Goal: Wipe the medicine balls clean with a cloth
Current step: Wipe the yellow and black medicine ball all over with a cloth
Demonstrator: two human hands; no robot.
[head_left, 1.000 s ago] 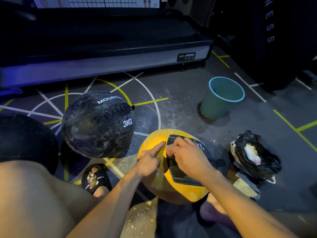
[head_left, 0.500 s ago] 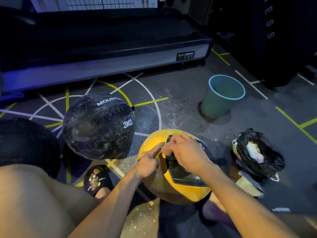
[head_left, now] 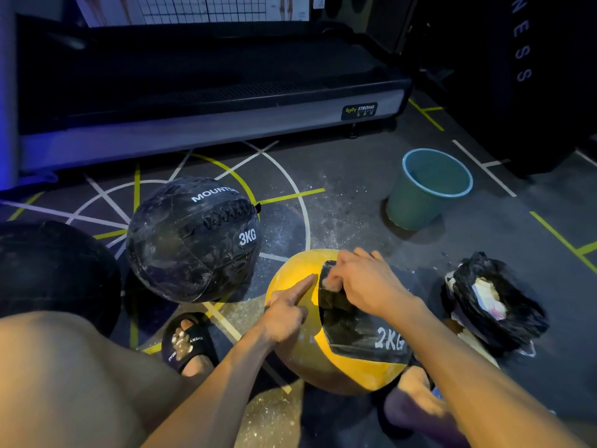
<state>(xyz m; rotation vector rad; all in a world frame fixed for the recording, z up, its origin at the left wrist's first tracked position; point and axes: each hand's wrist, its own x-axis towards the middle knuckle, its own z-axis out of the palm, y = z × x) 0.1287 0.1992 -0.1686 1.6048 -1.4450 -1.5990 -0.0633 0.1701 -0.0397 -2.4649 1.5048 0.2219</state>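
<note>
Near the gym floor's point(head_left: 339, 202) front edge, the left hand point(head_left: 284, 315), forefinger extended, is steadying the yellow 2KG medicine ball point(head_left: 290, 286); the right hand point(head_left: 365, 286) is pinching something small there. The ball risks rolling if pushed sideways.

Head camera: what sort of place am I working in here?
Most likely a gym floor: a treadmill along the back, weighted medicine balls marked 3KG and 2KG, and painted training lines on the dark flooring.
</note>
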